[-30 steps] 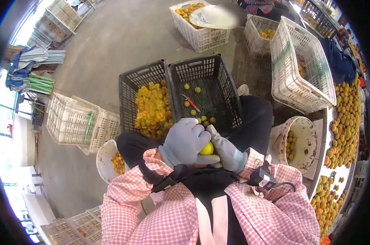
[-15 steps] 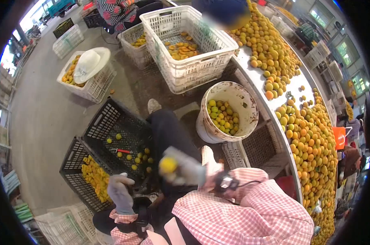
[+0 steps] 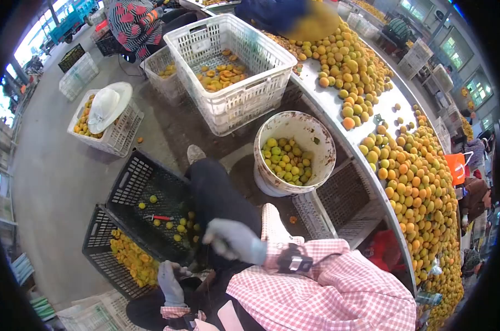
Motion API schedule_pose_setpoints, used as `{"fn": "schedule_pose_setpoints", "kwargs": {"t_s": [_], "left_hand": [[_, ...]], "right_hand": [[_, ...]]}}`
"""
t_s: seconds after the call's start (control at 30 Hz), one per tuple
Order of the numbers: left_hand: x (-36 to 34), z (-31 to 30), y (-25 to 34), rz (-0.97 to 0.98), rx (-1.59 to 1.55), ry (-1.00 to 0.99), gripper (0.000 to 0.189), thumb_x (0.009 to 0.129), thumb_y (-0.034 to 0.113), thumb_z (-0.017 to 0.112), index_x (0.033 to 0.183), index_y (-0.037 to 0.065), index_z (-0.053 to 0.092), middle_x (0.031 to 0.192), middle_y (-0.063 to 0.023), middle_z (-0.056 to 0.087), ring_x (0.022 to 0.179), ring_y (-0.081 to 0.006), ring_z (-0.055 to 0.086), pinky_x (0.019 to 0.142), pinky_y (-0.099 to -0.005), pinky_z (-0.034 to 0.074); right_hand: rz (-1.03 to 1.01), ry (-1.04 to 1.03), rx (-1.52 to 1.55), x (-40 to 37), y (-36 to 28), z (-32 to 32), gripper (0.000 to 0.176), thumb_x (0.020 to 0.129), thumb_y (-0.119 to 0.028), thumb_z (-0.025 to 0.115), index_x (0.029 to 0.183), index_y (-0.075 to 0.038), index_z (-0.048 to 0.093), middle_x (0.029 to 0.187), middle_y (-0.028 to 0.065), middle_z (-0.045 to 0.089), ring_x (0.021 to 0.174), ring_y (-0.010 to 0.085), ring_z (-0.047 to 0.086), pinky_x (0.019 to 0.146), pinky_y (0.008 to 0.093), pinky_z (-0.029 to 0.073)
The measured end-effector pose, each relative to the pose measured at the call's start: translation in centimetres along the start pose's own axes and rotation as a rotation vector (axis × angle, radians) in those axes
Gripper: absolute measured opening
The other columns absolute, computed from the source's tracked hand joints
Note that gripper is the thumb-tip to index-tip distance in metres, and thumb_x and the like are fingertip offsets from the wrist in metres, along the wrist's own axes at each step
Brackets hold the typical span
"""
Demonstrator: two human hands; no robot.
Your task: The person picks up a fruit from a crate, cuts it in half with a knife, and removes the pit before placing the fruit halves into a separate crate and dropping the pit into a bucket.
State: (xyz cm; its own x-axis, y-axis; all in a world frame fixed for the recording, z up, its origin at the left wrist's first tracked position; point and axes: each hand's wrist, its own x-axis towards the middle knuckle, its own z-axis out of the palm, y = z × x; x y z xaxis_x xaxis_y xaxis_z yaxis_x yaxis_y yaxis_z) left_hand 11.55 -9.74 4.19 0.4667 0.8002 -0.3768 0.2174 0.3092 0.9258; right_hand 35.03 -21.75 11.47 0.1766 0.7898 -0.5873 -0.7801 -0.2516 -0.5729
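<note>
My right hand, in a grey glove, is over my dark-trousered leg with its fingers curled in. No fruit shows in it, and whatever the fingers may hold is hidden. Lower down, my left hand, also gloved, has bent fingers beside the crate of cut fruit; its contents are hidden. The near black crate has several small yellow-green fruits and a red-handled tool in it. Orange-yellow cut pieces fill part of the second black crate.
A white bucket of greenish fruits stands ahead, beside a metal table heaped with apricot-like fruits. Beyond is a large white crate with fruit halves. A white hat lies on another crate at left. Other people sit at the far end.
The yellow fruit seen in my right hand earlier no longer shows there. That hand has moved slightly left, and my left hand has gone lower and a little right. The view has shifted.
</note>
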Motion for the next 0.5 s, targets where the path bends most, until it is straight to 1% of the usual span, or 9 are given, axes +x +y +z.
{"fn": "schedule_pose_setpoints", "kwargs": {"t_s": [0.1, 0.13, 0.23, 0.3, 0.37, 0.4, 0.43, 0.47, 0.5], "left_hand": [[0.1, -1.6, -1.1, -0.104, -0.004, -0.033, 0.030, 0.099, 0.028, 0.043, 0.084, 0.004, 0.053, 0.070, -0.0083, 0.054, 0.062, -0.0199, 0.059, 0.058, -0.0322, 0.050], [0.7, -2.1, -1.7, 0.084, 0.187, -0.021, 0.026, 0.098, 0.024, 0.044, 0.086, 0.003, 0.054, 0.074, -0.0090, 0.055, 0.067, -0.0210, 0.059, 0.060, -0.0333, 0.049], [1.3, -4.2, -1.3, 0.189, 0.369, 0.004, 0.017, 0.096, 0.013, 0.045, 0.090, 0.003, 0.058, 0.083, -0.0105, 0.054, 0.079, -0.0238, 0.057, 0.065, -0.0358, 0.046], [1.6, -5.8, -0.2, 0.723, 1.024, -0.008, 0.017, 0.096, 0.013, 0.046, 0.088, 0.002, 0.056, 0.077, -0.0093, 0.054, 0.071, -0.0212, 0.056, 0.063, -0.0336, 0.046], [1.5, -5.4, 2.0, -0.059, 0.039, 0.087, 0.019, 0.097, 0.014, 0.047, 0.086, 0.001, 0.055, 0.072, -0.0075, 0.054, 0.065, -0.0178, 0.057, 0.062, -0.0309, 0.048], [1.9, -6.2, 2.0, -0.091, -0.035, 0.123, 0.020, 0.097, 0.015, 0.048, 0.085, 0.001, 0.054, 0.071, -0.0068, 0.054, 0.063, -0.0164, 0.057, 0.062, -0.0297, 0.049], [2.6, -7.2, 1.8, -0.117, -0.111, 0.149, 0.021, 0.097, 0.016, 0.048, 0.084, 0.001, 0.054, 0.069, -0.0061, 0.054, 0.061, -0.0150, 0.057, 0.061, -0.0285, 0.049], [3.0, -8.4, 1.7, -0.146, -0.115, 0.195, 0.021, 0.097, 0.016, 0.048, 0.084, 0.001, 0.054, 0.069, -0.0061, 0.054, 0.061, -0.0150, 0.057, 0.061, -0.0285, 0.049], [3.6, -9.3, 1.5, -0.122, -0.126, 0.164, 0.021, 0.098, 0.016, 0.048, 0.085, 0.001, 0.054, 0.070, -0.0061, 0.055, 0.062, -0.0151, 0.058, 0.062, -0.0285, 0.050]], "right_hand": [[-0.257, -0.497, -0.290, 4.1, 2.6, 3.9, 0.032, 0.093, -0.037, 0.052, 0.091, -0.007, 0.062, 0.066, 0.0017, 0.055, 0.052, 0.0095, 0.051, 0.046, 0.0222, 0.040], [-0.246, -0.511, -0.288, 4.8, 2.6, 4.8, 0.032, 0.093, -0.037, 0.052, 0.091, -0.007, 0.062, 0.066, 0.0017, 0.055, 0.052, 0.0095, 0.051, 0.046, 0.0222, 0.040], [0.205, -0.612, -0.539, 7.0, 2.9, 7.3, 0.028, 0.095, -0.031, 0.050, 0.099, -0.007, 0.062, 0.077, 0.0029, 0.060, 0.059, 0.0112, 0.057, 0.054, 0.0241, 0.047], [0.358, -0.703, -0.613, 9.7, 5.0, 7.3, 0.025, 0.095, -0.026, 0.050, 0.106, -0.007, 0.061, 0.089, 0.0051, 0.062, 0.074, 0.0153, 0.062, 0.066, 0.0278, 0.051], [-0.441, -1.007, -1.234, 16.8, 9.9, 3.5, 0.024, 0.090, -0.019, 0.054, 0.111, -0.008, 0.061, 0.101, 0.0074, 0.063, 0.091, 0.0212, 0.062, 0.078, 0.0315, 0.051], [-0.054, -0.974, -1.230, 20.3, 10.2, 1.8, 0.030, 0.084, -0.017, 0.059, 0.113, -0.009, 0.060, 0.111, 0.0102, 0.061, 0.103, 0.0254, 0.059, 0.086, 0.0346, 0.050], [-0.978, -1.067, -1.478, 23.1, 8.6, 0.7, 0.030, 0.079, -0.015, 0.062, 0.109, -0.010, 0.063, 0.103, 0.0100, 0.064, 0.096, 0.0257, 0.062, 0.081, 0.0348, 0.052], [-0.646, -0.986, -1.744, 25.6, 6.4, 1.7, 0.023, 0.080, -0.015, 0.061, 0.101, -0.009, 0.065, 0.091, 0.0083, 0.066, 0.084, 0.0225, 0.065, 0.075, 0.0332, 0.053], [-0.087, -0.621, -1.157, 26.4, 2.8, 2.2, 0.017, 0.083, -0.015, 0.058, 0.096, -0.009, 0.066, 0.080, 0.0064, 0.066, 0.073, 0.0191, 0.065, 0.069, 0.0319, 0.053]]}}
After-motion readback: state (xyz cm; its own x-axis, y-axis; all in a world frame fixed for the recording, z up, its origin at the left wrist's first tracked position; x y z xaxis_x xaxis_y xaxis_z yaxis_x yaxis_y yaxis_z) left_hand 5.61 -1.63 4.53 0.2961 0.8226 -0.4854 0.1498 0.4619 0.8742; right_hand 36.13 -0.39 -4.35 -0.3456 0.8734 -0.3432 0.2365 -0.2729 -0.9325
